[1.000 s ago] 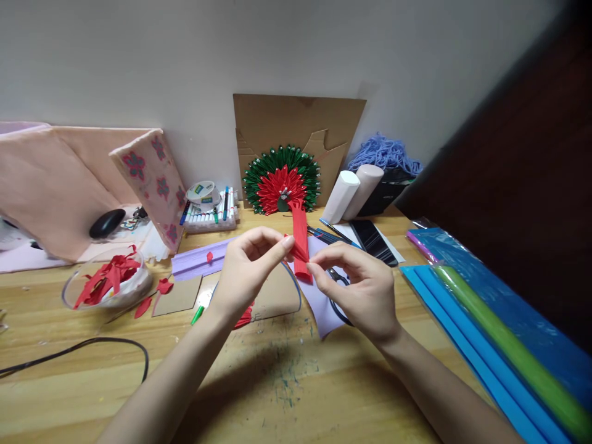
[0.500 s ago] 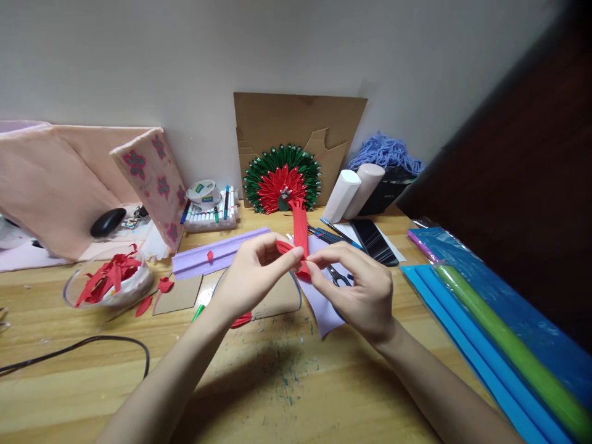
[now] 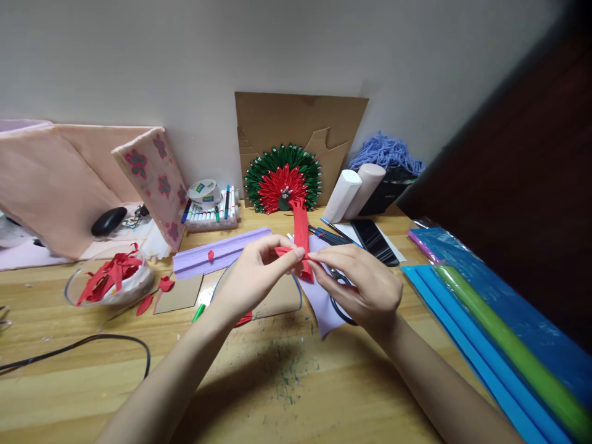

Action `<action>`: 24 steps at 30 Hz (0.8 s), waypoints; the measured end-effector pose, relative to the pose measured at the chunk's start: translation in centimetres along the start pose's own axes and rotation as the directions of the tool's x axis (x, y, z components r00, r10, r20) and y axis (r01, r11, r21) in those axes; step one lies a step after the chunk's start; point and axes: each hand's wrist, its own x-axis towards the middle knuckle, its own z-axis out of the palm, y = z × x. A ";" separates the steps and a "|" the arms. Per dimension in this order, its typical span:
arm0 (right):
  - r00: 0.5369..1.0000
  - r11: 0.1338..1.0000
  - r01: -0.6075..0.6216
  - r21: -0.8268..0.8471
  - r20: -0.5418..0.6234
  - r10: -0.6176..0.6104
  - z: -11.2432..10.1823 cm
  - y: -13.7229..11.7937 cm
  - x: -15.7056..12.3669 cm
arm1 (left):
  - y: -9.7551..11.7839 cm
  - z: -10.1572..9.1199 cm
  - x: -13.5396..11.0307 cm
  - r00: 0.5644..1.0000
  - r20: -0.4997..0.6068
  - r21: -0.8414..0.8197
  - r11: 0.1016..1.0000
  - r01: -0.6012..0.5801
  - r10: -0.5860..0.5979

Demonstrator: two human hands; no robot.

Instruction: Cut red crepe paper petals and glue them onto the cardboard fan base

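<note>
Between the fingertips of my left hand (image 3: 256,271) is a small piece of red crepe paper (image 3: 283,250), pinched and partly hidden by the fingers. My right hand (image 3: 358,277) pinches the same piece from its right end, fingertips almost touching those of the left. Behind them a long red crepe paper strip (image 3: 300,223) lies on the table. Its upper end meets a fan-shaped green and red paper peacock tail (image 3: 283,179) against upright cardboard (image 3: 300,117). Under my right hand, scissors (image 3: 341,303) rest on lilac paper (image 3: 324,311), partly covered.
Left are a clear bowl of red scraps (image 3: 108,277), a folded lilac crepe sheet (image 3: 222,250), a cardboard piece (image 3: 180,295) and a black cable (image 3: 92,339). A marker box (image 3: 213,217) stands behind. Right are a phone (image 3: 374,240), white rolls (image 3: 345,194) and blue wrapped sheets (image 3: 499,277).
My right hand has shifted slightly right and turned, its fingers now straighter over the pinched red paper. More of the scissor handle shows. My left hand has barely moved.
</note>
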 end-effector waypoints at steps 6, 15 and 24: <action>1.000 0.999 0.027 -0.017 0.004 -0.027 -0.1 0.2 -0.1 | -0.2 0.1 0.0 1.000 0.004 -0.003 1.000 -0.004 0.004; 0.999 0.999 0.041 -0.008 0.036 -0.041 -0.2 0.5 -0.1 | 0.1 0.4 0.0 1.000 0.023 -0.012 1.000 0.001 -0.001; 0.980 0.965 -0.196 0.176 0.016 0.196 0.0 -0.3 0.6 | 0.1 0.1 -0.1 1.000 0.023 0.035 0.999 -0.014 0.013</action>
